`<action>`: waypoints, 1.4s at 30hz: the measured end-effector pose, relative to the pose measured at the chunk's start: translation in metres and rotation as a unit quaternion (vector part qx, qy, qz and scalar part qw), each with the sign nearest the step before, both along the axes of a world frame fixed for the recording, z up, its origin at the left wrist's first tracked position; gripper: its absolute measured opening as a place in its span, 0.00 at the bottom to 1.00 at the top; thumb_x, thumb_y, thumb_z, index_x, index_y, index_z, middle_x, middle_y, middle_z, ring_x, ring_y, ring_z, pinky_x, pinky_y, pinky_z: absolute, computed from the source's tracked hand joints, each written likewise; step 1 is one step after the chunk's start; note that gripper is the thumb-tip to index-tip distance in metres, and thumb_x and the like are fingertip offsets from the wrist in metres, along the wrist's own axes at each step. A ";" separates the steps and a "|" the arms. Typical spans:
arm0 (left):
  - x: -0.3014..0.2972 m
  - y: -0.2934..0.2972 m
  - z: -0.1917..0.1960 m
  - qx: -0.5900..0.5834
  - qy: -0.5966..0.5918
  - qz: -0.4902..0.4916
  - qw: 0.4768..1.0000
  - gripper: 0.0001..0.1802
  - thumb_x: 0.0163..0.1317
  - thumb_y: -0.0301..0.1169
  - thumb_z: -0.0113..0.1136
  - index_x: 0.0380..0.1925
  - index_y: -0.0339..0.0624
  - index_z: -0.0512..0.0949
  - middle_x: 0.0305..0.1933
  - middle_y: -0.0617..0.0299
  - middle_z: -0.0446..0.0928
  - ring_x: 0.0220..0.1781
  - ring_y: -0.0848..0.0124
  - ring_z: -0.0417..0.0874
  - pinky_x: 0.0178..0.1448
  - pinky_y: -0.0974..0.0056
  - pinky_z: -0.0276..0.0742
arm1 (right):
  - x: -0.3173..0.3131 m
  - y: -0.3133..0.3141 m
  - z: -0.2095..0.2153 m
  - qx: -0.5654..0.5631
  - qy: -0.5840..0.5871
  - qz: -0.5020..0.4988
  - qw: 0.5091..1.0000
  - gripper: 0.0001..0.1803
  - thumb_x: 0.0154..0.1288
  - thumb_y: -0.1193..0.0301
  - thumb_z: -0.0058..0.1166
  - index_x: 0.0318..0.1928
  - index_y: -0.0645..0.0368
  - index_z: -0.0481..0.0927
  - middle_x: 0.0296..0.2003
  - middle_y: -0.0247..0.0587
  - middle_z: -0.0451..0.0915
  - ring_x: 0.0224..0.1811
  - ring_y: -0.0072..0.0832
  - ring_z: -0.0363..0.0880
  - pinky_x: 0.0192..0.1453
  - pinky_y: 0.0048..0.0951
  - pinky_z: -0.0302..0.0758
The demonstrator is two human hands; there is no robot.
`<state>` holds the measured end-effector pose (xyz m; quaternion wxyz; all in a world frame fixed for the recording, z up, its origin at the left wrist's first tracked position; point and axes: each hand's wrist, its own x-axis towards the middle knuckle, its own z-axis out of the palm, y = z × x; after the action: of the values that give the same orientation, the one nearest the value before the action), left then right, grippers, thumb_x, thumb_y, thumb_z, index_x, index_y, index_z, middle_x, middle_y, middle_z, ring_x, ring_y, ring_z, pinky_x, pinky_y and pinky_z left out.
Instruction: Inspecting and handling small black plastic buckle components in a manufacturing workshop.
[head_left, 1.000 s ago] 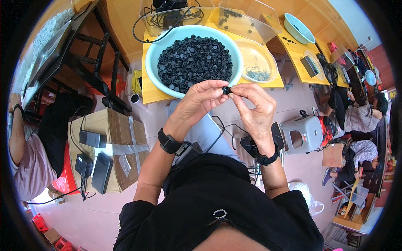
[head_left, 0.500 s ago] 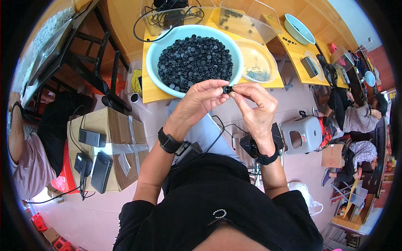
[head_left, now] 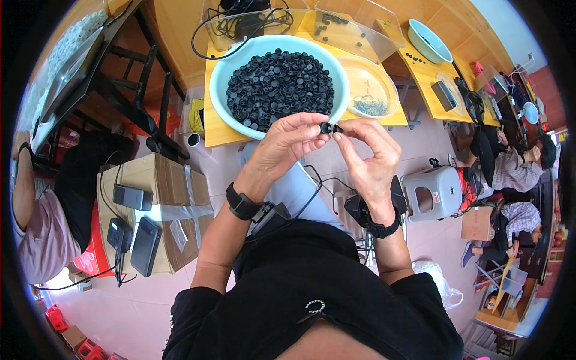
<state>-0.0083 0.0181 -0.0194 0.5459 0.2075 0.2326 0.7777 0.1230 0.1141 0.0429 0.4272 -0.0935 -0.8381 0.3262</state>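
Note:
My left hand (head_left: 287,143) pinches a small round black plastic cap (head_left: 326,128) between thumb and fingertips. Just to its right, my right hand (head_left: 367,149) grips a small dark piece (head_left: 338,129) by its fingertips; its exact kind is too small to make out. The two parts sit close together in front of a light-blue basin (head_left: 217,99), heaped with black plastic caps (head_left: 279,87). To the right of the basin, a round clear tray (head_left: 384,90) holds a patch of small metallic bits (head_left: 370,107).
A yellow table (head_left: 211,133) carries the basin, tray and clear bins (head_left: 360,33). At left stands a cardboard box (head_left: 180,204) with dark devices on it. A grey stool (head_left: 433,193) is at right. Other people sit at both sides. Cables hang near my wrists.
My right hand has shifted slightly right, drawing its dark piece a little away from the cap. My left hand stays nearly in place.

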 end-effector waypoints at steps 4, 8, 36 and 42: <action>0.000 -0.001 0.000 -0.005 0.001 0.009 1.000 0.15 0.56 0.24 0.59 0.45 0.34 0.75 0.40 0.58 0.78 0.39 0.72 0.80 0.47 0.71 0.77 | 0.005 -0.003 0.007 0.057 -0.062 -0.003 0.996 0.14 0.42 0.82 0.55 0.35 0.62 0.80 0.25 0.43 0.74 0.30 0.35 0.74 0.36 0.31 0.72; 0.000 -0.002 0.003 -0.007 0.015 0.020 1.000 0.15 0.56 0.24 0.59 0.45 0.34 0.76 0.40 0.58 0.78 0.38 0.73 0.80 0.46 0.71 0.76 | 0.006 -0.007 0.010 0.072 -0.112 -0.002 0.991 0.17 0.42 0.82 0.51 0.38 0.62 0.81 0.22 0.40 0.69 0.26 0.30 0.70 0.33 0.28 0.69; -0.002 -0.004 0.005 -0.003 0.009 0.005 1.000 0.13 0.55 0.23 0.59 0.42 0.34 0.77 0.43 0.57 0.78 0.38 0.71 0.80 0.47 0.69 0.77 | 0.002 -0.001 0.009 -0.031 0.000 0.010 0.999 0.16 0.44 0.83 0.59 0.39 0.63 0.79 0.26 0.39 0.77 0.30 0.24 0.76 0.37 0.23 0.73; -0.001 -0.005 0.007 -0.007 0.015 0.006 1.000 0.13 0.55 0.22 0.59 0.42 0.34 0.77 0.43 0.57 0.78 0.38 0.72 0.80 0.47 0.69 0.77 | 0.001 -0.003 0.007 -0.003 -0.008 0.001 1.000 0.17 0.45 0.83 0.59 0.39 0.62 0.78 0.29 0.40 0.79 0.32 0.26 0.79 0.39 0.24 0.74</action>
<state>-0.0091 0.0131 -0.0119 0.5395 0.2137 0.2475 0.7759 0.1242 0.1113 0.0497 0.4199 -0.0965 -0.8404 0.3289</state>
